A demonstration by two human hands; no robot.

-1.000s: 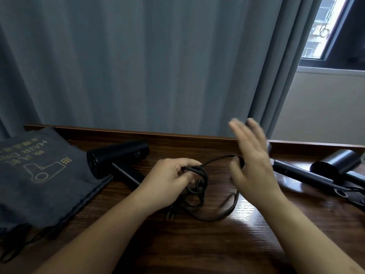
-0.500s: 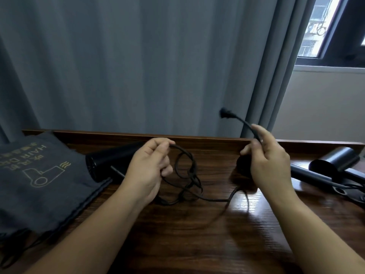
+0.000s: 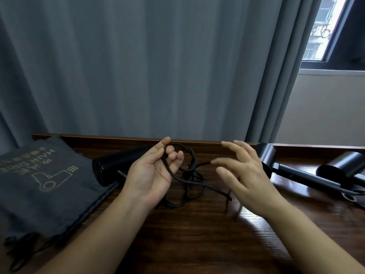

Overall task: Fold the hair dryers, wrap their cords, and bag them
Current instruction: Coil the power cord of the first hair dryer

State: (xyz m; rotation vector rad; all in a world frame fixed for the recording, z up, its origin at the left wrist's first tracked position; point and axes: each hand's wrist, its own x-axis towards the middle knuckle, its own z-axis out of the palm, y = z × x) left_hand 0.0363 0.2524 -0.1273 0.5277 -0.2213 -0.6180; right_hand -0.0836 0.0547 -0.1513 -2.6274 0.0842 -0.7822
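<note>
Dark grey drawstring bag point(image 3: 39, 186) with gold hair-dryer print lies flat at the bench's left edge, drawstrings trailing toward the near-left corner. Just right of it, black hair dryer point(image 3: 118, 165) lies on its side along the far edge, barrel end facing the bag, partly behind the left hand. Left hand point(image 3: 152, 173) palm-up over the bench middle, fingers loosely curled, black cord point(image 3: 189, 175) looped across the palm and between the fingers: grip hooked on the cord, not tight. Rest of the cord sits in a loose tangle on the wood bench point(image 3: 197, 244) between the hands, one end running toward the right hand. Right hand point(image 3: 243, 175) motion-blurred, fingers spread, grip open; probably not touching the cord, hard to tell. Behind it a second hair dryer point(image 3: 266, 157), handle stretched out toward the right edge. A third dryer point(image 3: 345, 167) at the far-right corner. Grey curtain point(image 3: 158, 66) behind the bench.
</note>
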